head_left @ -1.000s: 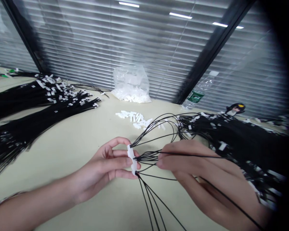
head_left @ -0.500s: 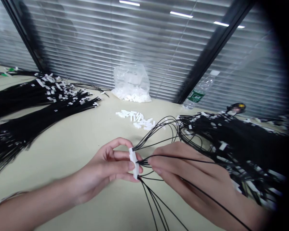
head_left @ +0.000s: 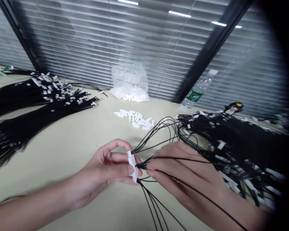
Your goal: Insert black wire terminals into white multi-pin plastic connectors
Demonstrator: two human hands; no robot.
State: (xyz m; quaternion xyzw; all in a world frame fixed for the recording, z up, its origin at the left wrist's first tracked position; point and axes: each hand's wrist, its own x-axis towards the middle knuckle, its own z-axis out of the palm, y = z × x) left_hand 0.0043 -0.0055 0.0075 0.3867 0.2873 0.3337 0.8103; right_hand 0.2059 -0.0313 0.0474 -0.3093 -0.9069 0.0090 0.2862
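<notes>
Between the thumb and fingers of my left hand [head_left: 110,166] is a white plastic connector housing [head_left: 133,165], tilted and held above the table. Several thin black wires run out of its right side in separate groups: one loops up to the right, one fans down toward the bottom edge. My right hand [head_left: 183,176] is closed, its thumb and fingertips pinching the middle group of black wires [head_left: 143,165] a short way from the housing. Part of those wires is hidden behind the right hand's fingers.
Loose white connectors [head_left: 137,119] lie beyond my hands, before a clear plastic bag [head_left: 130,83] of white pieces. Black wire bundles [head_left: 33,114] spread at left; another wire pile [head_left: 245,138] covers the right. A water bottle [head_left: 195,94] and a small dark figure [head_left: 233,108] stand behind.
The right hand's fingertips have shifted slightly left and down along the middle wires, closer to the housing. The view has moved a little; the left hand's hold stays the same.
</notes>
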